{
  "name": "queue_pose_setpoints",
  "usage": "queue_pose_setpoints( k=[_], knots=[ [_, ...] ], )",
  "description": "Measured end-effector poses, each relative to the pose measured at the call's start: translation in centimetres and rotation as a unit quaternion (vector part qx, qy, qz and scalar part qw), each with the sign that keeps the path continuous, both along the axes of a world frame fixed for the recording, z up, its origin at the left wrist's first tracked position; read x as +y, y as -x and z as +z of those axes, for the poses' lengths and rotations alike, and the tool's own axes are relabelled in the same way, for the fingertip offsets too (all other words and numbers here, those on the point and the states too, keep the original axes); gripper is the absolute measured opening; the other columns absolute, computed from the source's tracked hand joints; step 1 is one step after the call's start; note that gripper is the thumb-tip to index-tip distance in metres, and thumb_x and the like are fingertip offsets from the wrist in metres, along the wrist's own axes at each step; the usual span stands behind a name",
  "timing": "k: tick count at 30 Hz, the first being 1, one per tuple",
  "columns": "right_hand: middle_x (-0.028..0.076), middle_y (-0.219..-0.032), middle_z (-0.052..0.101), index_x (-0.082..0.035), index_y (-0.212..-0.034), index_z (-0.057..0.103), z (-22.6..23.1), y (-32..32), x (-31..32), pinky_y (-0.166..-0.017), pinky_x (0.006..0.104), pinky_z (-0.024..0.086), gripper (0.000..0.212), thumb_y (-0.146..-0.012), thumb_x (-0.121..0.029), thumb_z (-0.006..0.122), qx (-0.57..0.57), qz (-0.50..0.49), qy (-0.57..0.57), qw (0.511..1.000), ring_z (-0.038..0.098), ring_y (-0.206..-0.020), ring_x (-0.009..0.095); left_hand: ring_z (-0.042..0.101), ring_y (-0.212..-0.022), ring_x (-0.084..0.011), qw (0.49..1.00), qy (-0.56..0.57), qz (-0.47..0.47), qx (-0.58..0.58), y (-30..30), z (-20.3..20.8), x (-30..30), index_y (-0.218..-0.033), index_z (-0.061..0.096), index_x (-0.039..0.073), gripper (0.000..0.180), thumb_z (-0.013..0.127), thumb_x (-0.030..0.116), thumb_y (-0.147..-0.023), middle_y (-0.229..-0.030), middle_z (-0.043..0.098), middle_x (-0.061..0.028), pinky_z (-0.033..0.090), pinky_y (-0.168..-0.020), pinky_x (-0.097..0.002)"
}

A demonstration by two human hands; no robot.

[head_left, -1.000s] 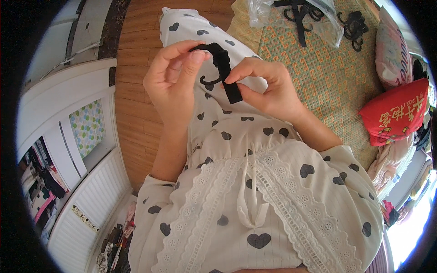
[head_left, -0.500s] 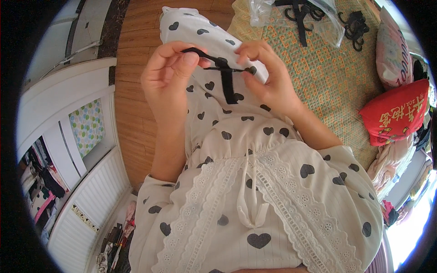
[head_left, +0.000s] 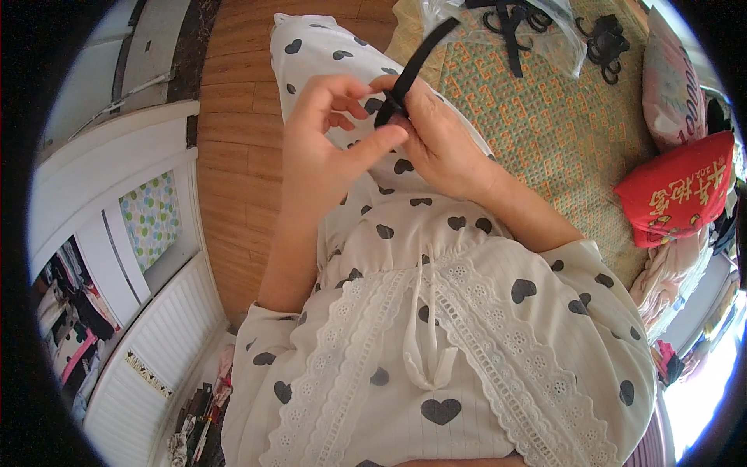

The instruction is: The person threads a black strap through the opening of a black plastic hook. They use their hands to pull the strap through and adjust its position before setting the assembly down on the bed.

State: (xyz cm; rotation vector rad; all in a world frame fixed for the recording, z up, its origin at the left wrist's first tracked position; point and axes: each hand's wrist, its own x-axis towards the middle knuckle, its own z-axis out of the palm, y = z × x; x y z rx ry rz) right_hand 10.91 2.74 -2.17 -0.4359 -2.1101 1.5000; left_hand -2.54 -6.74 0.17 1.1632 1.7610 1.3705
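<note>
My right hand (head_left: 447,140) is closed on a black strap (head_left: 424,58), pinched between thumb and forefinger. One end of the strap sticks up above my fingers, and a darker loop (head_left: 387,109) hangs at the pinch. My left hand (head_left: 327,140) is beside it with its fingers loosely bent and apart from the thumb. The left thumb reaches toward the right fingertips; whether it touches the strap I cannot tell. Both hands are above my lap, over white cloth with dark hearts (head_left: 381,233).
On the green-and-orange woven mat (head_left: 537,156) at right lie more black straps with rings (head_left: 513,39), partly in a clear plastic bag (head_left: 572,47), and a black cluster of rings (head_left: 607,48). A red cushion (head_left: 677,191) rests at far right. White shelving (head_left: 117,156) stands at left beside wooden flooring (head_left: 233,179).
The strap has gone from being stretched between both hands to the right hand alone, its end now pointing up. My left hand has moved right and loosened its pinch.
</note>
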Motion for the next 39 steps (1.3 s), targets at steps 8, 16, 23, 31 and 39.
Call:
queue_pose_setpoints(
  k=[8,16,23,31,39],
  knots=[
    [0.016,-0.11,0.05,0.002,-0.127,0.036,-0.4,-0.4,-0.6,-0.088,0.0343,0.041,0.049,-0.079,0.003,0.046,0.02,0.052,0.211,0.976,0.052,-0.102,0.027,0.059,-0.066,-0.0146,0.985,-0.055,0.054,0.157,-1.6,-0.1,0.5,-0.089,0.065,0.006,0.018,0.071,0.006,-0.072,-0.08,0.063,-0.0041,0.045,-0.058,-0.0254],
    [-0.002,-0.077,0.041,0.001,-0.118,0.049,0.5,-0.6,1.2,-0.066,0.0203,0.03,0.04,-0.08,-0.011,0.044,-0.002,-0.068,0.418,0.906,0.035,-0.069,0.008,0.059,-0.06,-0.0204,0.91,-0.106,0.044,0.398,-0.7,0.2,0.0,-0.083,0.066,0.005,0.013,0.069,0.002,-0.071,-0.075,0.062,-0.005,0.046,-0.053,-0.0278],
    [-0.002,-0.075,0.04,0.002,-0.112,0.05,-0.9,-1.4,3.0,-0.065,0.02,0.03,0.034,-0.08,-0.01,0.046,0.08,-0.082,0.438,0.892,0.036,-0.068,0.008,0.056,-0.058,-0.01,0.974,-0.021,0.074,0.214,-0.3,0.7,-1.3,-0.081,0.064,0.002,0.005,0.066,0.003,-0.077,-0.07,0.062,-0.0043,0.042,-0.051,-0.0226],
    [-0.005,-0.067,0.04,-0.003,-0.11,0.059,-0.4,-1.0,2.2,-0.056,0.0213,0.028,0.03,-0.088,-0.024,0.057,0.106,-0.008,0.453,0.885,0.035,-0.063,0.005,0.057,-0.067,-0.0082,0.962,0.16,-0.016,-0.223,0.4,0.2,-0.9,-0.089,0.063,-0.003,0.013,0.062,0.01,-0.084,-0.076,0.063,-0.0044,0.044,-0.064,-0.0202],
    [0.003,-0.084,0.057,0.0,-0.099,0.059,-0.3,-0.6,1.4,-0.076,0.0237,0.043,0.015,-0.089,-0.011,0.054,0.039,0.04,0.259,0.964,0.051,-0.083,0.01,0.055,-0.07,-0.0061,0.97,0.111,-0.011,-0.217,-0.5,-0.1,0.4,-0.097,0.062,-0.002,0.017,0.062,0.011,-0.086,-0.078,0.062,-0.0007,0.043,-0.067,-0.0188]
  ],
)
